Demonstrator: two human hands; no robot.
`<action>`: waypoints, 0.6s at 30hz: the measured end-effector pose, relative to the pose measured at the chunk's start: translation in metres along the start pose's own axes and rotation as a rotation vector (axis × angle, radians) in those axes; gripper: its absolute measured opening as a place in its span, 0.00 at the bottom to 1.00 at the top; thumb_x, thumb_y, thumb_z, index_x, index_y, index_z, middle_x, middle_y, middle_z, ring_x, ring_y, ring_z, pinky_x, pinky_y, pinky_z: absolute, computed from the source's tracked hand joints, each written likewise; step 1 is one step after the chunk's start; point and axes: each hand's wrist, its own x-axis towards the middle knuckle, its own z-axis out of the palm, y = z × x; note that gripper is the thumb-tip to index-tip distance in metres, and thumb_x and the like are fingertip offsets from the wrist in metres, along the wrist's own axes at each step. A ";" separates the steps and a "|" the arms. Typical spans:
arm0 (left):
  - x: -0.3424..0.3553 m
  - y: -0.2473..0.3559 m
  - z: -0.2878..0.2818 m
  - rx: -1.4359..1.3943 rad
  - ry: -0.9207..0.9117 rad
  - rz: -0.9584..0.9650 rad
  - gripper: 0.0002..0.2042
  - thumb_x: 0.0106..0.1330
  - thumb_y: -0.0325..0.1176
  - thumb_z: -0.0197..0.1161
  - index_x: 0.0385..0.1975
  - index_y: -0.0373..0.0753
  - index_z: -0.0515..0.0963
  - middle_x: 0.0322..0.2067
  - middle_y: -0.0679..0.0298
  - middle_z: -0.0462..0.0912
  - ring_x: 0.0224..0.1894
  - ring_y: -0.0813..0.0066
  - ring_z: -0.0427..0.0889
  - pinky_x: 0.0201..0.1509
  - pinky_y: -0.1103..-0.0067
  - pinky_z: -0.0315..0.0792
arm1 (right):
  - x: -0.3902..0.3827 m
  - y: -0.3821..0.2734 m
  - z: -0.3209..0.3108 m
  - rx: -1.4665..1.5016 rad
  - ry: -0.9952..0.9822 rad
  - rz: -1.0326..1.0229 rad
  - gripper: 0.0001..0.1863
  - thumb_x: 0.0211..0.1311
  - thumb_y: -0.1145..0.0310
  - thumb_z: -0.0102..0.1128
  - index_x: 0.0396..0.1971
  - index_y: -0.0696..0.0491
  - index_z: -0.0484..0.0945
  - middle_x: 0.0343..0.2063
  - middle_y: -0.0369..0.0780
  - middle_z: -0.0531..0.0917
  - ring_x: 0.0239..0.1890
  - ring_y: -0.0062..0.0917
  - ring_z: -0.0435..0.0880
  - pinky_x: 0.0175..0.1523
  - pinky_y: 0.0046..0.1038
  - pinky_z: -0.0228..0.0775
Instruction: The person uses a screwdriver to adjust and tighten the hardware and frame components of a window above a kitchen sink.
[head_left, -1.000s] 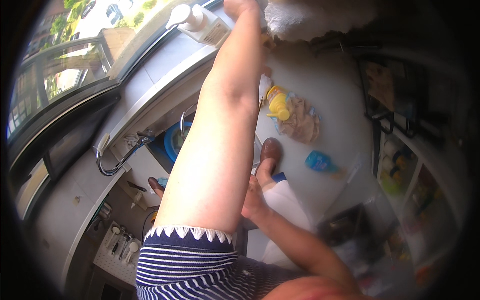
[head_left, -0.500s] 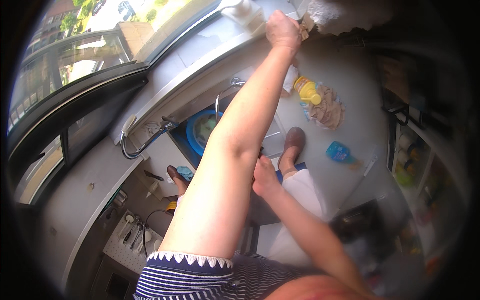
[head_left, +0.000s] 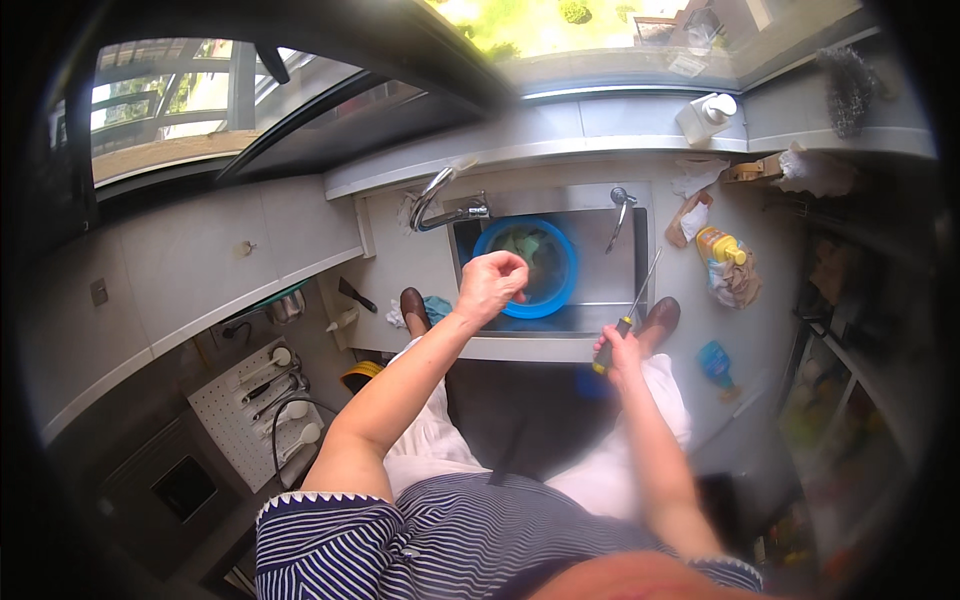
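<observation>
My right hand is closed round the yellow-and-black handle of a screwdriver, its long metal shaft pointing up and away over the right end of the sink. My left hand hangs over the near left side of a blue basin. Its fingers are curled together, and whatever they may hold is too small to name. The basin stands in the sink with greenish cloth-like stuff inside. A chrome faucet rises left of the basin, and a second, slimmer tap stands to its right.
My brown shoes rest on the counter either side of the sink. A yellow bottle, crumpled cloth and a blue bottle lie at right. A white pump bottle stands on the windowsill. A dark-handled scraper lies at left.
My left hand has come back from the far corner by the windowsill to above the basin. The view has turned, and the screwdriver in my right hand now shows plainly.
</observation>
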 end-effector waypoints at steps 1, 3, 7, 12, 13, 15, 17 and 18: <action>-0.018 -0.003 -0.024 -0.009 0.017 -0.068 0.05 0.56 0.31 0.59 0.26 0.35 0.77 0.19 0.68 0.77 0.18 0.83 0.76 0.19 0.88 0.66 | -0.014 0.002 0.007 -0.018 0.005 -0.014 0.09 0.54 0.68 0.59 0.32 0.53 0.69 0.20 0.36 0.73 0.21 0.23 0.75 0.24 0.25 0.70; -0.045 -0.003 -0.067 -0.049 0.060 -0.094 0.05 0.56 0.30 0.59 0.27 0.35 0.77 0.18 0.70 0.75 0.16 0.85 0.72 0.20 0.88 0.67 | -0.046 -0.003 0.026 -0.104 -0.066 -0.093 0.09 0.54 0.69 0.59 0.31 0.53 0.68 0.19 0.35 0.72 0.19 0.22 0.74 0.23 0.24 0.69; -0.093 0.051 -0.138 -0.232 0.127 0.218 0.03 0.58 0.27 0.60 0.28 0.35 0.77 0.21 0.71 0.75 0.21 0.88 0.71 0.23 0.90 0.66 | -0.114 -0.020 0.055 -0.225 -0.073 -0.197 0.10 0.54 0.69 0.60 0.32 0.53 0.68 0.18 0.35 0.73 0.18 0.22 0.74 0.22 0.23 0.68; -0.196 0.186 -0.262 -0.345 -0.426 1.021 0.06 0.65 0.31 0.49 0.34 0.36 0.69 0.35 0.58 0.71 0.24 0.77 0.74 0.28 0.84 0.70 | -0.200 -0.032 0.076 -0.343 0.087 -0.329 0.08 0.54 0.69 0.59 0.30 0.53 0.69 0.18 0.35 0.73 0.19 0.20 0.74 0.24 0.21 0.68; -0.235 0.205 -0.290 -0.341 -0.553 1.118 0.06 0.64 0.31 0.50 0.34 0.36 0.70 0.35 0.58 0.71 0.24 0.77 0.74 0.28 0.84 0.71 | -0.221 -0.032 0.081 -0.378 0.113 -0.343 0.08 0.54 0.69 0.59 0.30 0.53 0.69 0.18 0.34 0.73 0.19 0.20 0.74 0.24 0.22 0.68; -0.288 0.224 -0.330 -0.327 -0.775 1.266 0.05 0.64 0.30 0.51 0.33 0.35 0.70 0.34 0.58 0.72 0.24 0.77 0.74 0.27 0.84 0.71 | -0.268 -0.014 0.087 -0.387 0.218 -0.366 0.09 0.53 0.69 0.60 0.30 0.53 0.69 0.18 0.34 0.73 0.18 0.21 0.74 0.24 0.22 0.68; -0.321 0.234 -0.367 -0.328 -0.922 1.347 0.05 0.63 0.29 0.51 0.33 0.35 0.70 0.34 0.58 0.72 0.23 0.77 0.74 0.26 0.84 0.71 | -0.308 0.014 0.089 -0.323 0.316 -0.389 0.09 0.53 0.69 0.60 0.30 0.53 0.70 0.18 0.34 0.73 0.17 0.21 0.74 0.23 0.23 0.68; -0.329 0.237 -0.379 -0.319 -0.968 1.380 0.04 0.62 0.29 0.52 0.32 0.35 0.70 0.33 0.58 0.72 0.23 0.76 0.75 0.26 0.85 0.71 | -0.320 0.026 0.096 -0.314 0.324 -0.409 0.09 0.53 0.69 0.60 0.30 0.53 0.70 0.18 0.34 0.73 0.17 0.21 0.74 0.23 0.23 0.68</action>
